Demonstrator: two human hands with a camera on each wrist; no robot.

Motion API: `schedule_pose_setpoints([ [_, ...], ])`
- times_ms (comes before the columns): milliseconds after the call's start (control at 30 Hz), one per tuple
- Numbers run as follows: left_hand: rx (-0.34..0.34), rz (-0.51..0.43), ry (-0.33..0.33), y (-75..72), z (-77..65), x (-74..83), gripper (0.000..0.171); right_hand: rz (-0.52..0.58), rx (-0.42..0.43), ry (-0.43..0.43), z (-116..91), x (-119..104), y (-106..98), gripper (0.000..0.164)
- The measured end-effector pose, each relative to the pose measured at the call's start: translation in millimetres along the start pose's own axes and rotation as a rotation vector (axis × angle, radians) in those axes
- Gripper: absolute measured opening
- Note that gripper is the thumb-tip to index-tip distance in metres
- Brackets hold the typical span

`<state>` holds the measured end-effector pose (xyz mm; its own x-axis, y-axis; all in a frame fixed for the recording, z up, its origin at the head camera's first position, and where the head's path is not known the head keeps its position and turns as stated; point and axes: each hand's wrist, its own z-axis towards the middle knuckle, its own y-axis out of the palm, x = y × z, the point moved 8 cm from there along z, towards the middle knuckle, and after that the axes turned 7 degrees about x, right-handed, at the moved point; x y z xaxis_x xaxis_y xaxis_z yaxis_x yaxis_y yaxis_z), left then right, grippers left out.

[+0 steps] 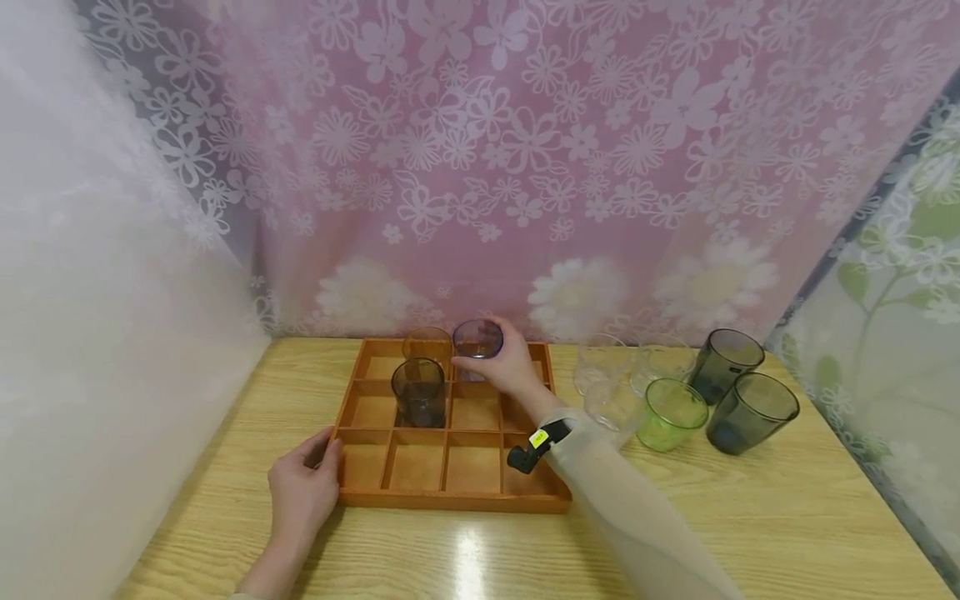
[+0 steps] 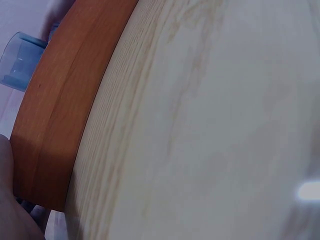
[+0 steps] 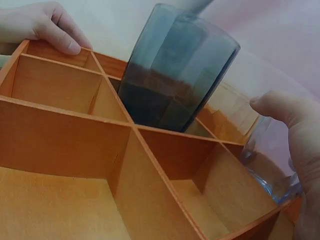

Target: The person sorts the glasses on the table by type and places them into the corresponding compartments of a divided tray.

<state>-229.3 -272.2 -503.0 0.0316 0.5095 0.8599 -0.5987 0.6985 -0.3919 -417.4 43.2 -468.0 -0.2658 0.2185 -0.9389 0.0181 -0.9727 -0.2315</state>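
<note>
My right hand (image 1: 513, 358) grips a clear purple-tinted glass (image 1: 477, 340) at the back row of a wooden divided tray (image 1: 453, 502). In the right wrist view this glass (image 3: 267, 155) sits low between the dividers, thumb along its near side. My left hand (image 1: 303, 483) holds the tray's left side near the front corner, thumb at the rim. Left of the purple glass, an amber glass (image 1: 427, 343) stands in the back row. A dark grey glass (image 1: 418, 393) stands in the middle row, rising above the dividers; the right wrist view shows this grey glass (image 3: 175, 70) close up.
Right of the tray on the wooden table (image 1: 787, 517) stand several clear glasses (image 1: 602, 367), a green glass (image 1: 671, 415) and two dark grey glasses (image 1: 752, 414). A pink flowered curtain (image 1: 480, 167) hangs behind, a white sheet (image 1: 135, 275) at left.
</note>
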Motion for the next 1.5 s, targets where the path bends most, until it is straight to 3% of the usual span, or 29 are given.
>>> schedule_pose_setpoints([
  [267,0.000,-0.013,0.005,1.2,-0.6,-0.2,0.026,-0.018,-0.021,0.029,0,6,1,0.098],
  [600,0.007,-0.005,0.015,1.3,0.6,-2.9,0.026,-0.225,-0.013,0.049,0,3,0,0.101],
  [933,0.004,0.001,0.019,0.6,-1.4,1.3,0.025,-0.280,-0.032,0.038,-2,0,-9,0.102],
  [1233,0.020,0.001,0.023,-1.2,-2.0,4.5,0.024,-0.195,-0.057,0.026,-17,-14,-38,0.101],
  [1500,0.025,-0.005,0.054,-1.9,-2.7,9.5,0.023,-0.137,-0.061,-0.015,-33,-39,-79,0.095],
])
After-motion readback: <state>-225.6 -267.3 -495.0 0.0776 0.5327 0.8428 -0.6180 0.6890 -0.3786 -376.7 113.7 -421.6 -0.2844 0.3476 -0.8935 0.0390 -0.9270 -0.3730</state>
